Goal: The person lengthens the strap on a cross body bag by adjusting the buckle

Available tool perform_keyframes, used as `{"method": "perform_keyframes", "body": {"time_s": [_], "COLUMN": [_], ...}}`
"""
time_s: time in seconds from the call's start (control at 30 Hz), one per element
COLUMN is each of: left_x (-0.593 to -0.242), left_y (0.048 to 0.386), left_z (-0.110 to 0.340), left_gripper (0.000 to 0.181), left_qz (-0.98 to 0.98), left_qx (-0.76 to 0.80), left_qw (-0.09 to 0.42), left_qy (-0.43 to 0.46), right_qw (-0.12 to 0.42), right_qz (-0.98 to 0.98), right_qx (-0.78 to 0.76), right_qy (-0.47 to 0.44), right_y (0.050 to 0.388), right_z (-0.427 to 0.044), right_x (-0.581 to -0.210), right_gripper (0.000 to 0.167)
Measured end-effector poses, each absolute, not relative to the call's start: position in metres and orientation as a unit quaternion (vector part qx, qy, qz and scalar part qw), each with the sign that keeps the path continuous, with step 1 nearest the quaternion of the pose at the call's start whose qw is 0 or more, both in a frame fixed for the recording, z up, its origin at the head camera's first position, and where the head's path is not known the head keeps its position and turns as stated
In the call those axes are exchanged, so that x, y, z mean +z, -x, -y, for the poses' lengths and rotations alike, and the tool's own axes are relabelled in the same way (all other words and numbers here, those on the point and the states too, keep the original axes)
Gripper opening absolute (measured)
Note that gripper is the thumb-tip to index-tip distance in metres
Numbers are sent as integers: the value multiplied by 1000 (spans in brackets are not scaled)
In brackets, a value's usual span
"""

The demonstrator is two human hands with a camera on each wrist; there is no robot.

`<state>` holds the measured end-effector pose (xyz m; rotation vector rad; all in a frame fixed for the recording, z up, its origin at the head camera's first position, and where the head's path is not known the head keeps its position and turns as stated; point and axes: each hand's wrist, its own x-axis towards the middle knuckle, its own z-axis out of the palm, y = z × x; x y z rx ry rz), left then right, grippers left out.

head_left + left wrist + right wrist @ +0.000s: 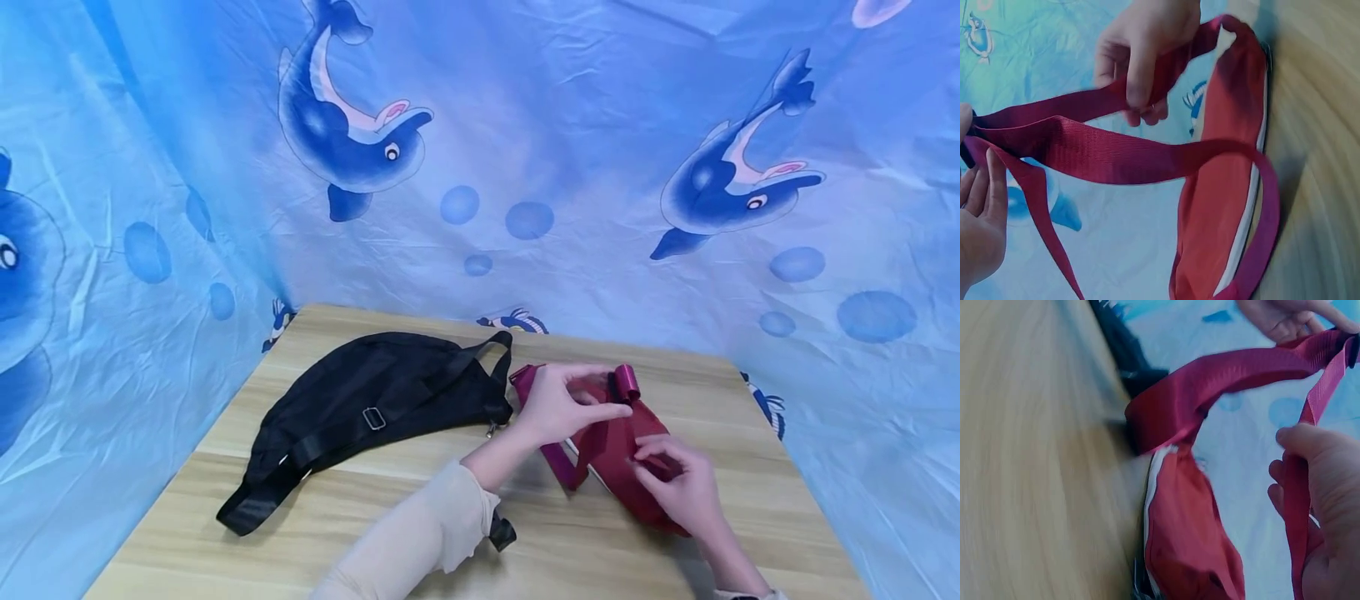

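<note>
From the head view, here's the red bag (637, 479) at the right side of the table (750, 517), with the black bag (375, 392) just left of it. The left hand (561, 405) reaches over, thumb and fingers parted around the small black buckle (618, 387). The right hand (680, 481) is nearer the table's right edge, fingers bent, thumb and fingertips close together; what sits between them is hard to tell from up here.

Left wrist view, and that answers it: the right hand has the strap (1116, 153) pinched, thumb on top, fingers curled beneath. The left hand, at the picture's edge, holds the buckle between thumb and nearly straight fingers. A strap loop curves past the bag's pale zip (1254, 187).

Over to the right wrist view: right hand close up, a narrow grip, strap running through it, the bag below.
</note>
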<state>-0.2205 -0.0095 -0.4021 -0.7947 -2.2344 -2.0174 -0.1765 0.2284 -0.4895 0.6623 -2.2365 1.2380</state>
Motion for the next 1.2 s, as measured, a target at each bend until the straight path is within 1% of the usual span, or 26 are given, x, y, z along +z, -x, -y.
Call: {"method": "perform_keyframes", "body": {"time_s": [0.07,0.17,0.27,0.33,0.43,0.57,0.73,0.9,1.03,1.1,1.2], "left_x": [-402,-404,-407,-408,-408,-405,-403,-405,-407,-408,-411], "left_y": [220,220,219,218,218,218,219,217,219,221,225], "left_z": [10,7,5,5,9,15,18,17,15,15,16], "left_gripper": [46,46,46,47,46,45,48,50,50,48,47], "left_qz": [721,736,747,752,750,750,780,790,793,791,795], "left_qx": [-639,-608,-581,-571,-577,-584,-524,-493,-468,-463,-467], "left_qw": [11,13,20,20,21,29,40,50,58,57,51], "left_qy": [266,298,321,328,323,310,340,361,387,396,384], "right_qw": [229,212,230,232,233,217,193,160,163,177,191], "right_qz": [830,827,814,811,818,798,713,697,696,695,663], "right_qx": [454,467,473,475,465,499,586,579,569,570,608], "right_qy": [-228,-228,-247,-251,-248,-260,-332,-393,-407,-400,-393], "right_y": [175,177,181,182,181,179,189,197,197,197,199], "right_z": [-227,-215,-200,-196,-203,-216,-215,-217,-222,-225,-228], "right_x": [-487,-477,-470,-470,-476,-473,-443,-424,-419,-418,-416], "right_gripper": [41,49,59,62,51,45,46,51,53,51,47]}}
